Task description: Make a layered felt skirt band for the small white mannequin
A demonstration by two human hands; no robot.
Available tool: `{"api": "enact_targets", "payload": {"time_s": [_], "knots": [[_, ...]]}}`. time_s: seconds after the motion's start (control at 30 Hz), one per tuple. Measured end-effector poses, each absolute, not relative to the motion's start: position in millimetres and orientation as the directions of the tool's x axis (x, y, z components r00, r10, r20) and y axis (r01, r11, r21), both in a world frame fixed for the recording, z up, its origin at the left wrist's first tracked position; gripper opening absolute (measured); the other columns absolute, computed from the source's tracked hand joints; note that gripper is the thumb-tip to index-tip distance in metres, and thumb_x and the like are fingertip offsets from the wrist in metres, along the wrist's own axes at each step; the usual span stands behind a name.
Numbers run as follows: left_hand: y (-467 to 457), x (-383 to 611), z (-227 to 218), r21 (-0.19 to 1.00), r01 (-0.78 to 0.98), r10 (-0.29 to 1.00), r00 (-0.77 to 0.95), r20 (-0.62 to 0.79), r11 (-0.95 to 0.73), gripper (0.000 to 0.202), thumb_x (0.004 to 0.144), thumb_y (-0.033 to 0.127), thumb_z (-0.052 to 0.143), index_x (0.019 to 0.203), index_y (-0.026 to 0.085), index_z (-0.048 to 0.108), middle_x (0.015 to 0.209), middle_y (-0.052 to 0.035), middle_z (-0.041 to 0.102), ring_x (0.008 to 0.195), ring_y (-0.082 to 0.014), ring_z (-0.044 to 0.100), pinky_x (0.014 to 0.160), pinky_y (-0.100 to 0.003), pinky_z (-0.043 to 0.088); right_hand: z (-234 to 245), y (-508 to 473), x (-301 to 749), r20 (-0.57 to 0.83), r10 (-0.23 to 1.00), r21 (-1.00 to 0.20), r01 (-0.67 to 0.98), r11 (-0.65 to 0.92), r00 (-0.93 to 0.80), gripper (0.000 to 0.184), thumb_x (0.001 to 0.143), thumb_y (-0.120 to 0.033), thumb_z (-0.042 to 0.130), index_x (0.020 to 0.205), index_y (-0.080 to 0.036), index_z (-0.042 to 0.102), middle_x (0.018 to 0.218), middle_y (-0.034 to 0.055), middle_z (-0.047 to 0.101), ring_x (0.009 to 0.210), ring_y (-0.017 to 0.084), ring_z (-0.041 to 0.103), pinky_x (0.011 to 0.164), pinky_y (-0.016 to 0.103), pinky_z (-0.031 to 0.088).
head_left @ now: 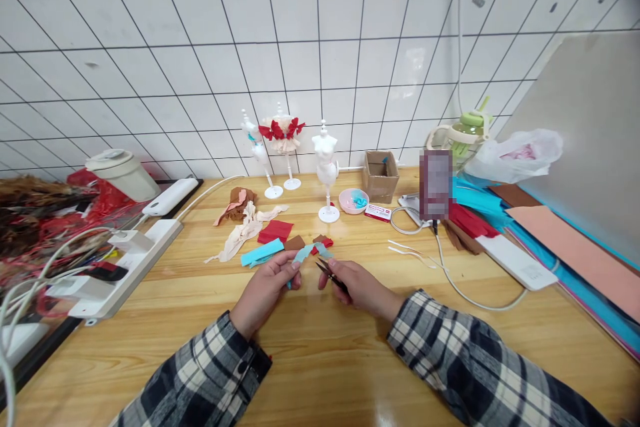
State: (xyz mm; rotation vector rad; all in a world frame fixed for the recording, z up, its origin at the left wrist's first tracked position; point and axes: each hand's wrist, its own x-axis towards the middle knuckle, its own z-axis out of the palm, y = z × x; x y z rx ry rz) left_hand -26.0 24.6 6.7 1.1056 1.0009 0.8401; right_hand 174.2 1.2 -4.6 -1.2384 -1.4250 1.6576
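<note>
Pale blue and limp: grips a pale blue strip (303,253) in the left hand (273,278), thumb pressed to forefinger. Runs, by its long axis, rightward and away from those fingers, across the gap toward the other hand. Shows more pale blue just beyond the right fingertips; cannot tell whether joined to the same strip or separate.

Lies nearest the left fingers, being pinched there, with the free part toward the right ones. Holds dark scissors (333,275) in the right hand (363,285), fingers curled closed around the handles, points aimed leftward and away, at a slant across the strip's line. Brings tips and cloth near each other; too small to tell about contact or the spread of the blades.

Has a folded blue cloth (263,252) just beyond the left fingers and to their left, with a red cloth (275,232) farther out. Has a white dress form (327,170) well beyond both sets of fingertips, upright on the wooden table (320,360).
</note>
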Motion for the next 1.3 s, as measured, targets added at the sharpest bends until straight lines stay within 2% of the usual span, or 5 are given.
{"api": "enact_targets", "payload": {"time_s": [0.1, 0.3, 0.6, 1.07, 1.3], "knots": [[21.8, -22.9, 6.1, 0.965, -0.029, 0.905, 0.356, -0.234, 0.261, 0.042, 0.075, 0.038, 0.068, 0.110, 0.014, 0.061, 0.061, 0.0025, 0.056, 0.059, -0.0113, 0.047, 0.060, -0.024, 0.035, -8.5, 0.7, 172.6, -0.223, 0.893, -0.972, 0.162, -0.172, -0.392, 0.061, 0.090, -0.065, 0.027, 0.078, -0.016, 0.060, 0.046, -0.0044, 0.042, 0.040, 0.008, 0.038, 0.041, 0.020, 0.030], [16.6, -18.1, 5.8, 0.962, 0.011, 0.894, 0.366, -0.259, 0.273, 0.047, 0.073, 0.039, 0.070, 0.113, 0.015, 0.061, 0.063, 0.0019, 0.058, 0.059, -0.0117, 0.049, 0.060, -0.024, 0.033, -15.6, -2.5, 167.3, -0.168, 0.914, -0.968, 0.235, -0.084, -0.369, 0.054, 0.094, -0.056, 0.025, 0.081, -0.018, 0.061, 0.049, -0.0033, 0.043, 0.045, 0.010, 0.041, 0.050, 0.023, 0.034], [16.0, -15.5, 6.1, 0.964, 0.085, 0.882, 0.391, -0.264, 0.251, 0.057, 0.070, 0.042, 0.072, 0.118, 0.013, 0.058, 0.060, 0.0026, 0.058, 0.059, -0.0137, 0.051, 0.060, -0.025, 0.034, -17.0, -2.6, 165.4, -0.097, 0.935, -0.978, 0.206, -0.027, -0.340, 0.042, 0.094, -0.050, 0.031, 0.075, -0.020, 0.053, 0.057, -0.0025, 0.041, 0.055, 0.013, 0.042, 0.057, 0.025, 0.035], [13.8, -12.0, 8.7, 0.967, 0.091, 0.873, 0.417, -0.254, 0.238, 0.062, 0.071, 0.045, 0.070, 0.123, 0.014, 0.056, 0.060, 0.0012, 0.062, 0.059, -0.0139, 0.053, 0.060, -0.025, 0.037, -15.7, -0.7, 163.6, -0.195, 0.920, -0.981, 0.051, -0.189, -0.341, 0.041, 0.086, -0.059, 0.042, 0.068, -0.021, 0.044, 0.058, -0.0026, 0.039, 0.051, 0.012, 0.032, 0.049, 0.025, 0.026], [14.1, -13.6, 7.4, 0.966, 0.112, 0.867, 0.425, -0.260, 0.235, 0.062, 0.074, 0.044, 0.068, 0.126, 0.014, 0.054, 0.061, 0.0009, 0.062, 0.060, -0.0140, 0.053, 0.059, -0.025, 0.037, -5.3, -1.7, 163.8, -0.237, 0.903, -0.971, 0.083, -0.222, -0.357, 0.038, 0.089, -0.050, 0.042, 0.064, -0.021, 0.040, 0.052, -0.0047, 0.034, 0.046, 0.010, 0.028, 0.047, 0.025, 0.025]]}}
